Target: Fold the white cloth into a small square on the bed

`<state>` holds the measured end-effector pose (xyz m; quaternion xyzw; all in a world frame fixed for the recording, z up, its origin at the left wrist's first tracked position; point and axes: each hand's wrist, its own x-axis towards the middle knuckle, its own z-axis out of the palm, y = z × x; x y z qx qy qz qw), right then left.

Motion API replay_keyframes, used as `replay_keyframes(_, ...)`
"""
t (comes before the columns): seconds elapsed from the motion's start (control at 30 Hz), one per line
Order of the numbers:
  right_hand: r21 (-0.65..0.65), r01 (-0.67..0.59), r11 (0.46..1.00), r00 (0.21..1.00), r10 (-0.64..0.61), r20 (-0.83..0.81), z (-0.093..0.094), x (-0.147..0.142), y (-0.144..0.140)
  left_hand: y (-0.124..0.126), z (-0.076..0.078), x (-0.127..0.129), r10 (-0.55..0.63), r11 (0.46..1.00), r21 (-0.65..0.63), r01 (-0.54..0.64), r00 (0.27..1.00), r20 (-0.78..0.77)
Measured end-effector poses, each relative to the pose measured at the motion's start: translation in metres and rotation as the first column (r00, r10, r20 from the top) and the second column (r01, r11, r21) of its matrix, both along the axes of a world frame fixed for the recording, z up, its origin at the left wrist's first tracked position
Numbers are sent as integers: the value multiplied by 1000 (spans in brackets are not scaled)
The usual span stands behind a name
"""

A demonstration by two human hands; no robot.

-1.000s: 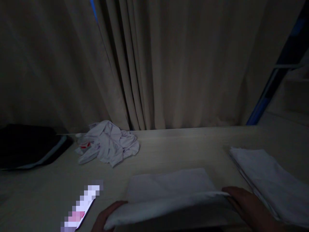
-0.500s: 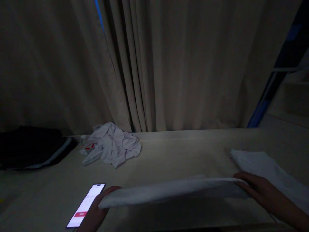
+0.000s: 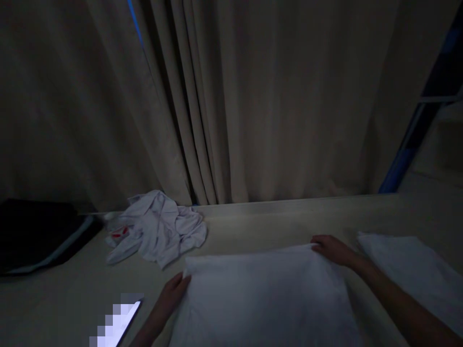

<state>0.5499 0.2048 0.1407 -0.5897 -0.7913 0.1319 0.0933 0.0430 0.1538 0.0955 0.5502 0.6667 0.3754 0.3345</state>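
Observation:
A white cloth (image 3: pixel 265 294) is stretched between my two hands above the pale table, its far edge nearly straight and its near end cut off by the frame. My left hand (image 3: pixel 175 291) pinches the cloth near its far left corner. Closed on the far right corner is my right hand (image 3: pixel 329 249). The cloth looks like a garment or sheet, but the dim light hides which kind. To the right of my right arm lies another white folded cloth (image 3: pixel 412 270).
A crumpled pale garment (image 3: pixel 159 229) lies at the back left beside a small item with red marks (image 3: pixel 119 233). Dark folded fabric (image 3: pixel 36 236) is at the far left. A lit phone (image 3: pixel 117 325), partly pixelated, lies left of my left arm. Beige curtains (image 3: pixel 271 106) hang behind the table (image 3: pixel 253 219).
The cloth was a narrow band between my hands; now it spreads as a broad sheet toward me. Both hands moved forward, the right also leftward, and the view shifted slightly.

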Motion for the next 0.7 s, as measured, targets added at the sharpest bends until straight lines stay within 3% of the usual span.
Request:
replay_keyframes(0.1,-37,17,999,999,-16,49,-66,-11,36,29,-53,4,-70,997,-44,68,996,-57)
replay_keyframes(0.17,-46,24,999,997,-21,79,-98,-15,56,49,-74,4,-105,993,-58,100,990,-95)
replay_keyframes(0.27,-45,49,998,992,-44,115,-124,-15,87,77,-86,1,-128,990,-78,118,984,-127)
replay_keyframes(0.4,47,131,990,980,-136,142,-132,-23,115,108,-88,3,31,996,-75,-57,949,-313)
replay_keyframes(0.47,121,165,979,973,-182,143,-136,-38,116,116,-90,14,60,998,49,-41,863,-502)
replay_keyframes(0.53,189,165,968,973,-191,126,-144,-58,108,119,-96,33,-17,978,140,153,732,-681)
replay_keyframes(0.6,224,154,962,977,-182,111,-159,-77,94,118,-106,52,-118,937,113,329,606,-787)
replay_keyframes(0.7,210,181,961,970,-210,121,-184,-90,78,112,-128,69,-135,927,77,368,517,-846)
